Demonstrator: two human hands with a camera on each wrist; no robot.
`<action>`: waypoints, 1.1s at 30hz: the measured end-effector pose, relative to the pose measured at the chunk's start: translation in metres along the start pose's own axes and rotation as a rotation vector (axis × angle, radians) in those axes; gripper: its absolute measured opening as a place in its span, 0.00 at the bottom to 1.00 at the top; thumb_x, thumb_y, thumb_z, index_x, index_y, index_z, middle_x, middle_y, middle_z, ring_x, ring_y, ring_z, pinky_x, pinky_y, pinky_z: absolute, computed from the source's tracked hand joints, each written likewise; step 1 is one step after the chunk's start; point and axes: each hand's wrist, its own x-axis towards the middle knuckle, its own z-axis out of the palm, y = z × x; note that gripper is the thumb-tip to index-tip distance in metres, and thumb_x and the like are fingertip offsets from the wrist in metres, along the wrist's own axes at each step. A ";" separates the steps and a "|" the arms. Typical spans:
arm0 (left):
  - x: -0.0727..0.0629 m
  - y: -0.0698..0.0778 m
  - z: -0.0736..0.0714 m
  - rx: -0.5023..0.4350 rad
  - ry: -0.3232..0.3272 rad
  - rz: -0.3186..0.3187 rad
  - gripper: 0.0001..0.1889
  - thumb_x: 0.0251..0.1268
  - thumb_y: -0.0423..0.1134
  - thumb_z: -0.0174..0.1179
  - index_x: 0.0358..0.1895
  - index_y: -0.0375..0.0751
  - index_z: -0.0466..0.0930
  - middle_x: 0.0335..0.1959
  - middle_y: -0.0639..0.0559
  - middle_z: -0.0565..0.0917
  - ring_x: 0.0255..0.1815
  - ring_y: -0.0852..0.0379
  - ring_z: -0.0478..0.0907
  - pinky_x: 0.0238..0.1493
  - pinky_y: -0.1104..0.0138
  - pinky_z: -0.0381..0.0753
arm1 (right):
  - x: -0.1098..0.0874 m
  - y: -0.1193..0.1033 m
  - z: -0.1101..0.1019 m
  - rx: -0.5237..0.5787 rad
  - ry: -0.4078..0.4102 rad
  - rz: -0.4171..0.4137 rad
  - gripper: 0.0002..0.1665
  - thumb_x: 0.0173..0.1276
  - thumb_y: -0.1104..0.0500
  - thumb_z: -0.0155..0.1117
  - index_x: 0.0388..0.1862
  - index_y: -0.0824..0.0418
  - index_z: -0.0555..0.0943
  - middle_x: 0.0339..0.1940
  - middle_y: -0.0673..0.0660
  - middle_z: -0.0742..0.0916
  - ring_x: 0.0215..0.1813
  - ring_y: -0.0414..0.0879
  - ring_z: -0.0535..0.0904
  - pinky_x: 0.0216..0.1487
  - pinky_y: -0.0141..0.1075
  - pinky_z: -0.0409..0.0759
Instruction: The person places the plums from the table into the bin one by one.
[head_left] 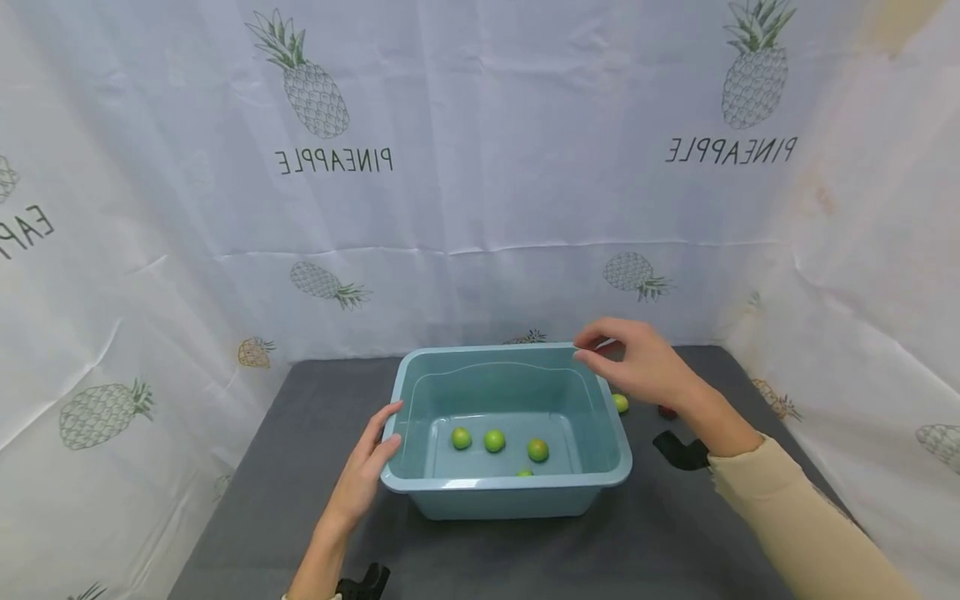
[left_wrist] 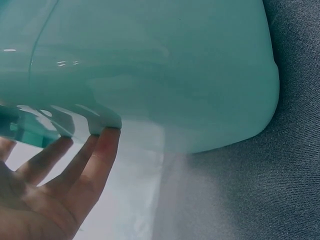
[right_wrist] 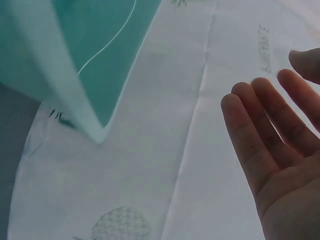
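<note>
A pale blue-green plastic basin (head_left: 510, 500) stands on the dark tabletop, with several small round green fruits (head_left: 494, 441), lime-like, on its floor. At the basin's left rim is my left hand (head_left: 363, 467); its fairly straight fingers (left_wrist: 102, 155) touch the rim from outside. My right hand (head_left: 633, 358) is raised over the basin's far right corner, thumb and fingers gently bent. In the right wrist view the right hand (right_wrist: 290, 160) shows a bare palm and separated fingers, apart from the basin (right_wrist: 107, 65). One more green fruit (head_left: 620, 403) lies outside, right of the basin.
A dark red round object (head_left: 667, 412) sits partly behind the right forearm. White cloth (head_left: 480, 192) with pineapple prints hangs behind and at both sides. Dark cloth (head_left: 300, 467) covers the table. Black wrist straps (head_left: 681, 451) show near both wrists.
</note>
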 end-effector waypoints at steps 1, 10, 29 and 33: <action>0.000 0.000 0.000 0.001 0.000 -0.002 0.24 0.82 0.44 0.46 0.77 0.53 0.61 0.79 0.40 0.58 0.72 0.37 0.64 0.58 0.44 0.70 | -0.002 0.003 -0.001 -0.011 0.014 0.015 0.08 0.70 0.64 0.69 0.47 0.57 0.85 0.43 0.50 0.86 0.47 0.46 0.85 0.48 0.42 0.83; -0.002 0.002 -0.001 0.010 0.000 -0.014 0.25 0.82 0.46 0.46 0.77 0.53 0.60 0.80 0.40 0.57 0.72 0.36 0.64 0.58 0.44 0.70 | -0.020 0.038 0.001 -0.037 0.085 0.113 0.10 0.73 0.62 0.67 0.50 0.62 0.84 0.46 0.56 0.87 0.47 0.52 0.84 0.50 0.52 0.82; -0.002 0.003 0.001 0.011 0.001 -0.003 0.25 0.83 0.45 0.45 0.77 0.53 0.60 0.80 0.40 0.55 0.76 0.35 0.59 0.61 0.37 0.66 | -0.050 0.148 0.053 -0.110 0.202 0.338 0.12 0.73 0.61 0.67 0.49 0.67 0.82 0.45 0.64 0.86 0.47 0.61 0.83 0.50 0.56 0.80; -0.002 0.002 0.001 -0.004 -0.006 -0.001 0.25 0.83 0.45 0.45 0.78 0.53 0.59 0.81 0.40 0.54 0.78 0.36 0.55 0.64 0.36 0.62 | -0.053 0.159 0.063 -0.115 0.176 0.404 0.15 0.72 0.59 0.66 0.51 0.69 0.82 0.46 0.66 0.85 0.48 0.63 0.83 0.50 0.58 0.79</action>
